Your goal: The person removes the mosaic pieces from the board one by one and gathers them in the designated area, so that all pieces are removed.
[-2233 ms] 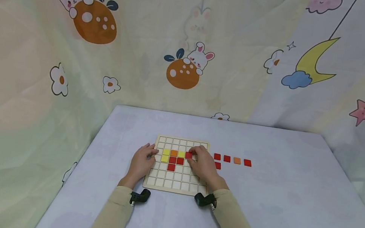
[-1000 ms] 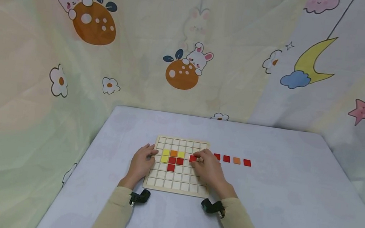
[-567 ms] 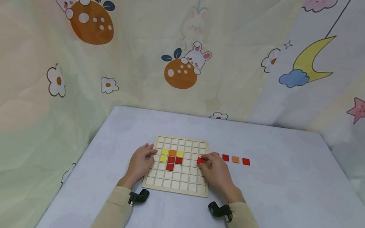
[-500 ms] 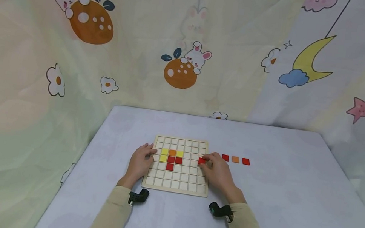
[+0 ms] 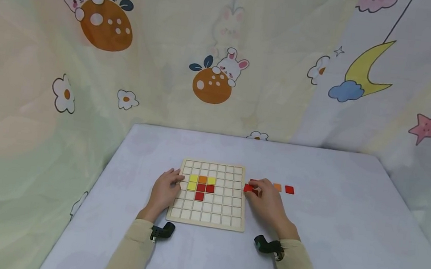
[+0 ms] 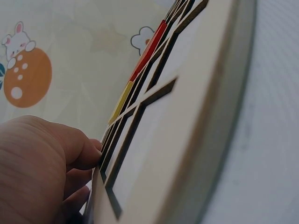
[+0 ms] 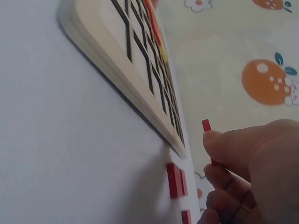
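A small, flat red square tile (image 5: 248, 188) is pinched between thumb and fingers of the right hand (image 5: 269, 204), just beside the right edge of a pale wooden gridded board (image 5: 206, 224). The board's left edge is touched by the left hand (image 5: 164, 189); whether it is gripped by those fingers cannot be told. Seven yellow, orange and red square tiles (image 5: 201, 187) are set in its grid; others (image 5: 289, 190) are laid on the white worktop (image 5: 348, 236).

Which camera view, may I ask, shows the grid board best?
The head view: the grid board fits wholly in frame, seen from above, with only its left edge partly behind the left hand. Both wrist views show just part of it, steeply slanted and cropped.
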`<state>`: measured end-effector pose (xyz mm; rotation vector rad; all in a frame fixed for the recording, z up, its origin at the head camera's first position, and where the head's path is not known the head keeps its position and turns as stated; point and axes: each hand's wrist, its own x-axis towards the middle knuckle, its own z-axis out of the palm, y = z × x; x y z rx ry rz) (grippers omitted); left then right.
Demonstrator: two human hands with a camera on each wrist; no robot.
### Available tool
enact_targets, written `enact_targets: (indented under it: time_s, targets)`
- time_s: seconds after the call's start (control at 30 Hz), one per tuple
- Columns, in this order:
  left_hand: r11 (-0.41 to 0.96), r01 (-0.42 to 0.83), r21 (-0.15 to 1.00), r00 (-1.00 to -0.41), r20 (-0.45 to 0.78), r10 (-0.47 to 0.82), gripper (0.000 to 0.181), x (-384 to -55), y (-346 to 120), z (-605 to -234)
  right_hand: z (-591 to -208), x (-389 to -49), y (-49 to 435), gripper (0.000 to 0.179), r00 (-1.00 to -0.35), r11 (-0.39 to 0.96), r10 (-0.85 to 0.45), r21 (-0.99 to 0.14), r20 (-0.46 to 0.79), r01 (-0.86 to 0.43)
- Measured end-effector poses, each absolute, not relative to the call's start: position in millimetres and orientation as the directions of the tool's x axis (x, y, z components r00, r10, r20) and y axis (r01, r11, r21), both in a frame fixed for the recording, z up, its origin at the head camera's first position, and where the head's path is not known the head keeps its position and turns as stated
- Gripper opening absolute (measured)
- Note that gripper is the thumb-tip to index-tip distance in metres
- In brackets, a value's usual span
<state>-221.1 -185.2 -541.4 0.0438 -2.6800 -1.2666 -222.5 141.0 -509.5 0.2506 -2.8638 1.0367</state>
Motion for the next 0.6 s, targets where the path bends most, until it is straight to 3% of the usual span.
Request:
enact_targets:
  time_s: [0.6]
  targets:
    - [0.631, 0.053, 0.774, -0.985, 0.145, -0.095, 0.03, -221, -186, -538, -515, -230, 176, 0.037, -0.993, 0.804, -0.058, -0.584, 0.107, -0.109]
